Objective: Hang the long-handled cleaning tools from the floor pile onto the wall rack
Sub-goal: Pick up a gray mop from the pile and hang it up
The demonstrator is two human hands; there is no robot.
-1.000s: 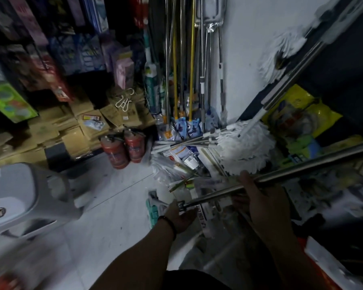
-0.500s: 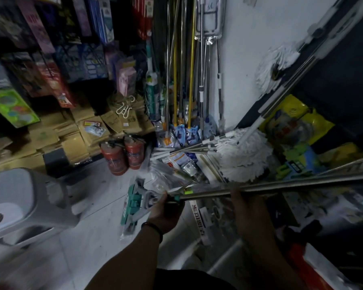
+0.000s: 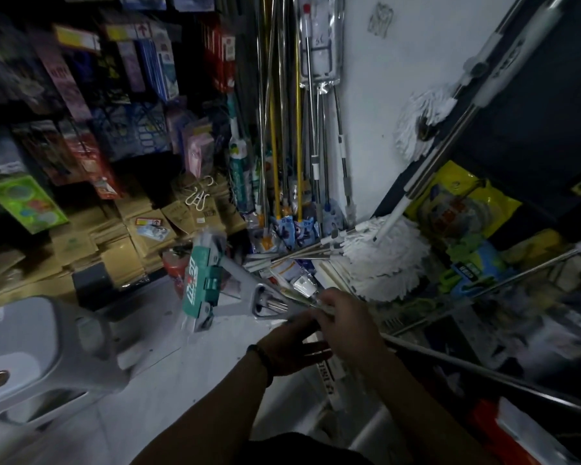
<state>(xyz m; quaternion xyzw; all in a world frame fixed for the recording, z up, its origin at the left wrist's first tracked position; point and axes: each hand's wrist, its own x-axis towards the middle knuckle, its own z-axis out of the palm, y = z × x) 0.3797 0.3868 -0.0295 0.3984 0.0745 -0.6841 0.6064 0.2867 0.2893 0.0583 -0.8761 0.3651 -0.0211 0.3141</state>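
Note:
I hold a long metal-handled squeegee mop (image 3: 215,290) with both hands, lifted off the floor. Its grey head with a green label points left, and its pole runs back to the lower right. My left hand (image 3: 292,347) grips the pole under my right hand (image 3: 346,320), just behind the head. The floor pile (image 3: 302,263) of packaged poles and a white string mop (image 3: 383,260) lies in the corner beyond my hands. Several long-handled tools (image 3: 282,129) hang upright on the wall above the pile.
A grey plastic stool (image 3: 37,350) stands at the lower left. Cardboard boxes (image 3: 141,229) and red canisters (image 3: 175,266) line the left shelving. Another white mop (image 3: 423,119) leans against the dark door at right, above yellow and green packages (image 3: 463,209).
The mop head swung up and to the left, off the pile. My right hand slid along the pole toward the head and now sits over my left hand.

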